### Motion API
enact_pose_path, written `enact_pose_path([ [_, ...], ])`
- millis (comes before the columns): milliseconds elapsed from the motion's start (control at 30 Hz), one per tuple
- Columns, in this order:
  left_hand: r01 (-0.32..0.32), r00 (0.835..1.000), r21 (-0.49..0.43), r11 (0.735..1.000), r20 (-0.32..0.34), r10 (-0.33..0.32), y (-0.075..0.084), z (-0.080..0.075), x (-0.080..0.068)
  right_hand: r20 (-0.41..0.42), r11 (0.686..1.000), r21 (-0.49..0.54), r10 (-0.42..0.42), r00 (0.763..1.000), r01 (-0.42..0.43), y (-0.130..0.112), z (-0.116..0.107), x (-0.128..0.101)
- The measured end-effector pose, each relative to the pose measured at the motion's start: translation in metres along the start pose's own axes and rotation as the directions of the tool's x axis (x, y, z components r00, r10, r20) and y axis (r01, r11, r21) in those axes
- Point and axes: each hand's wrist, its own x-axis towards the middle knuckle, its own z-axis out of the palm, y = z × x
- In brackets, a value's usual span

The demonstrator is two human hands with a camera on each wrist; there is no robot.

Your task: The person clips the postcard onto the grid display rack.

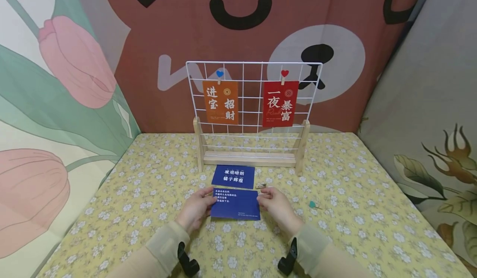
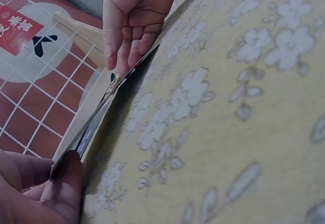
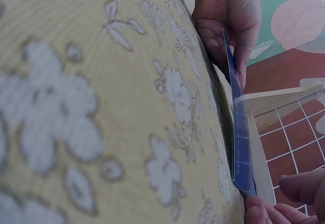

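1. Left hand (image 1: pixel 196 208) pinching the left edge of a dark blue card (image 1: pixel 235 204), thumb on top and fingers curled beneath; seen in the right wrist view gripping the far end of the card edge-on
2. Right hand (image 1: pixel 276 205) pinching the right edge of the same card, thumb on top, fingers under; seen in the left wrist view at the card's far end
3. Dark blue card held between both hands, lifted slightly off the floral tablecloth (image 1: pixel 149 195), near the front middle of the table, white text on its upper left
4. Second blue card (image 1: pixel 233 176) lying flat just behind the held one, between it and the rack
5. Small clip (image 1: pixel 261 185) on the cloth just right of the second blue card, close to the right hand's fingertips
6. Green-headed clip (image 1: pixel 313 205) on the cloth, off to the right of the right hand, apart from it
7. White wire grid rack (image 1: pixel 253 104) on a wooden base (image 1: pixel 251 158) standing upright behind the cards
8. Orange card (image 1: pixel 220 102) hung on the grid's left under a blue heart clip (image 1: pixel 220 74); red card (image 1: pixel 280 103) hung on the right under a red heart clip (image 1: pixel 285 73)
9. Black wrist mounts (image 1: pixel 186 261) strapped over beige sleeves at both forearms
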Motion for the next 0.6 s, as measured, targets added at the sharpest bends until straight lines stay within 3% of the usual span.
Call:
enact_pose_path([
  [333, 0.008, 0.999, 0.029, 1.0, -0.053, -0.006, -0.005, 0.0, 0.001, -0.015, 0.999, 0.037, 0.002, 1.0, -0.001, 0.003, -0.002, 0.003],
  [600, 0.003, 0.999, -0.001, 1.0, -0.034, -0.003, -0.006, 0.0, 0.0, -0.039, 1.0, 0.024, -0.015, 0.999, 0.016, 0.0, -0.034, -0.002],
])
